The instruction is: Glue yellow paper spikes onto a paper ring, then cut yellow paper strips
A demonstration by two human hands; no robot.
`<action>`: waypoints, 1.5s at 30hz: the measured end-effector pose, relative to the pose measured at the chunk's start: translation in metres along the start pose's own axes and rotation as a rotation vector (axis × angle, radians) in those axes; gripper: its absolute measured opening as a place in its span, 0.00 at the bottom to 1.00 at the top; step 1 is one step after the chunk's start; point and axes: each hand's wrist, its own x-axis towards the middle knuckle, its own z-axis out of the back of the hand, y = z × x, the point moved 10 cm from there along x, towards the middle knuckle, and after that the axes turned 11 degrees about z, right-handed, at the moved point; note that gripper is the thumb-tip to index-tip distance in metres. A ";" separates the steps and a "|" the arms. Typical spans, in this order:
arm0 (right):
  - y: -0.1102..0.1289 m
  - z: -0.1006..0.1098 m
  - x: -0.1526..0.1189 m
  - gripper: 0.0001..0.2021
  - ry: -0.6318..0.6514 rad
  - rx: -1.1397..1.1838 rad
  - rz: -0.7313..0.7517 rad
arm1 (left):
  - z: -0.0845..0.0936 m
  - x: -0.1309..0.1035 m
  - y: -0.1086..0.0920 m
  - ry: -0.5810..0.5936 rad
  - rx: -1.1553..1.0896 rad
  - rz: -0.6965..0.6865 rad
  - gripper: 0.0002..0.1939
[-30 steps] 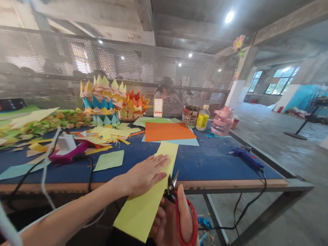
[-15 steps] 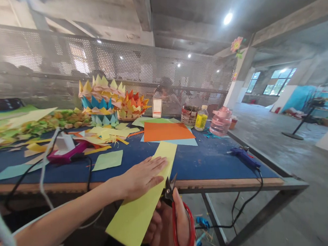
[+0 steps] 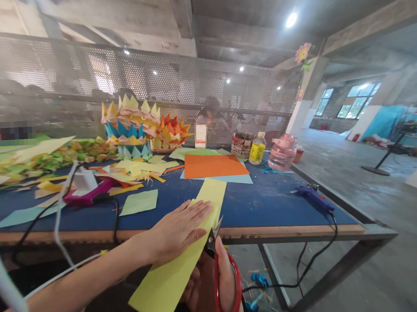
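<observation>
My left hand [image 3: 181, 232] lies flat with its fingers stretched out, on a long strip of yellow paper [image 3: 166, 284]. The strip's far end rests on the blue tabletop, while its near end sticks out past the table edge toward me. In my right hand [image 3: 226, 271] is a pair of scissors [image 3: 229, 287] with red handles. Their blades point up and away, close beside the strip's right edge, and look nearly closed. The fingers of my right hand are partly hidden below the strip.
Orange paper [image 3: 216, 165] lies beyond the strip. Pale green paper [image 3: 139, 202], a purple glue gun [image 3: 86, 195] and paper scraps [image 3: 139, 168] are at left, with paper crowns [image 3: 133, 132] behind. A blue glue gun [image 3: 313, 198], yellow-labelled bottle [image 3: 257, 151] and pink bottle [image 3: 281, 154] stand or lie at right.
The scissor blades have come closer together. My right hand and the scissors have shifted slightly left and down, and the strip's near end has moved slightly nearer me. My left hand stays flat.
</observation>
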 end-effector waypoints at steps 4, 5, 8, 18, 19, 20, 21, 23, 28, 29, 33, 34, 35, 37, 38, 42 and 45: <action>0.002 0.004 -0.002 0.28 -0.036 -0.004 0.023 | 0.001 0.001 0.001 -0.025 -0.017 -0.014 0.30; 0.002 0.006 -0.003 0.28 -0.042 -0.010 0.026 | 0.001 0.001 0.001 -0.032 -0.019 -0.019 0.30; 0.002 0.010 -0.006 0.29 -0.040 -0.025 0.017 | 0.000 0.001 0.002 -0.038 -0.001 -0.021 0.30; 0.012 -0.004 -0.001 0.27 -0.098 -0.040 0.020 | -0.001 0.001 0.001 -0.013 0.045 0.000 0.30; 0.013 -0.001 -0.002 0.28 -0.106 -0.049 0.031 | -0.001 0.001 0.001 -0.012 0.044 -0.002 0.30; 0.015 0.002 -0.003 0.28 -0.113 -0.063 0.046 | -0.001 0.001 0.001 -0.016 0.040 -0.007 0.30; 0.017 0.005 -0.004 0.28 -0.113 -0.078 0.058 | 0.000 0.001 0.001 -0.023 0.036 -0.014 0.29; 0.019 0.008 -0.007 0.28 -0.087 -0.094 0.066 | 0.001 0.001 0.001 -0.036 0.028 -0.024 0.29; 0.019 0.006 -0.003 0.26 -0.056 -0.061 0.029 | -0.002 0.001 0.003 -0.019 0.028 -0.004 0.29; 0.020 0.004 -0.002 0.26 -0.056 -0.056 0.028 | -0.001 0.001 0.003 -0.023 0.028 -0.007 0.29; 0.022 0.003 0.001 0.26 -0.065 -0.054 0.037 | 0.004 -0.001 -0.001 -0.057 0.007 -0.031 0.28; 0.021 0.004 0.000 0.26 -0.069 -0.055 0.037 | 0.004 -0.002 -0.002 -0.055 -0.001 -0.031 0.28; 0.020 0.005 -0.002 0.26 -0.065 -0.052 0.035 | 0.004 -0.004 -0.003 -0.046 -0.007 -0.030 0.28; 0.015 0.007 -0.005 0.26 -0.041 -0.036 0.030 | 0.003 -0.008 -0.006 -0.018 -0.009 -0.029 0.28; 0.012 0.007 -0.006 0.26 -0.030 -0.027 0.024 | 0.002 -0.011 -0.007 -0.011 -0.008 -0.034 0.28; 0.002 0.009 -0.008 0.26 -0.002 0.001 -0.003 | 0.004 -0.019 -0.011 -0.049 -0.026 -0.072 0.27; 0.005 0.003 -0.005 0.25 0.032 0.007 0.018 | 0.003 -0.021 -0.010 -0.076 -0.026 -0.082 0.27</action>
